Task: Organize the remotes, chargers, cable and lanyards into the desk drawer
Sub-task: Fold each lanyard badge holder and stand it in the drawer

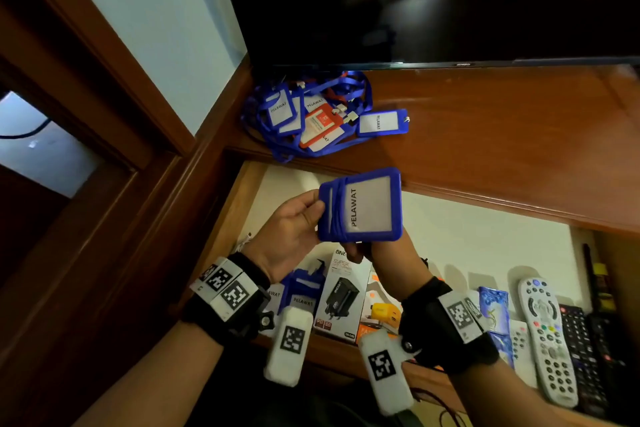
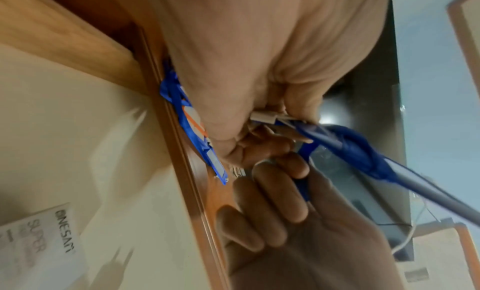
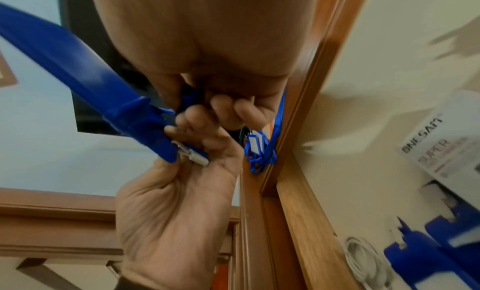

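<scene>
Open drawer (image 1: 485, 236): bare pale floor across back and middle, passable. Front edge crowded: charger boxes (image 1: 343, 302), badge holders (image 1: 301, 291), remotes (image 1: 547, 340) at right. Desk top (image 1: 502, 135): lanyard pile (image 1: 311, 114) blocking left corner, right side free.

Two charger boxes (image 1: 341, 298), four remotes (image 1: 547, 340).

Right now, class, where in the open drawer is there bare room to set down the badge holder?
The drawer floor is bare along the back, under the desk edge. The front is crowded: lanyards, charger boxes, then remotes to the right.
</scene>
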Demonstrator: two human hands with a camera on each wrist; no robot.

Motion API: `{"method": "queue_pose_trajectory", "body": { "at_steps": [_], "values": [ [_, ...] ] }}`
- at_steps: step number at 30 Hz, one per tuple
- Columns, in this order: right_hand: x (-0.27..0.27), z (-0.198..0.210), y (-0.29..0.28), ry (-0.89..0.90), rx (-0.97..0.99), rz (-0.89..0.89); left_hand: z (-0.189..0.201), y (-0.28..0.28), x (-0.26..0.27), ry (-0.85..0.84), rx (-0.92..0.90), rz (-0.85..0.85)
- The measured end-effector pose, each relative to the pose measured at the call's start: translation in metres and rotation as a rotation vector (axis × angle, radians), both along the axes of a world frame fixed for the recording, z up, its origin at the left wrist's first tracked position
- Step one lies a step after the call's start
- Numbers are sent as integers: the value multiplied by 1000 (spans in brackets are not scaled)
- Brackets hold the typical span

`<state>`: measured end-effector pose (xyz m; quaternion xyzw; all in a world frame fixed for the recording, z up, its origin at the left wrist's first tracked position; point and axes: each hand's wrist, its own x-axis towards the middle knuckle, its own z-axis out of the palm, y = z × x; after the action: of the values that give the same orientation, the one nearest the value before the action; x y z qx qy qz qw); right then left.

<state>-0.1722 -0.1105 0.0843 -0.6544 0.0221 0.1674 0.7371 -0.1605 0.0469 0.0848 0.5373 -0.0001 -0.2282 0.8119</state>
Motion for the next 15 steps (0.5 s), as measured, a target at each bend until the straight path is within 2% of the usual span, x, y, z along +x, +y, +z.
{"method": "queue_pose_trajectory", "body": {
  "at_steps": [3, 7, 12, 15],
  "values": [
    [3, -11, 3, -14, 2, 113, -7, -4, -3, 32, 1, 108],
    [3, -30, 6, 96, 47, 154, -21, 3, -5, 82, 122, 230],
    [12, -53, 16, 199, 89, 240, -33, 23, 10, 127, 252, 213],
    [31, -61, 17, 247, 20, 276, -42, 44, 32, 109, 390, 178]
  ]
}}
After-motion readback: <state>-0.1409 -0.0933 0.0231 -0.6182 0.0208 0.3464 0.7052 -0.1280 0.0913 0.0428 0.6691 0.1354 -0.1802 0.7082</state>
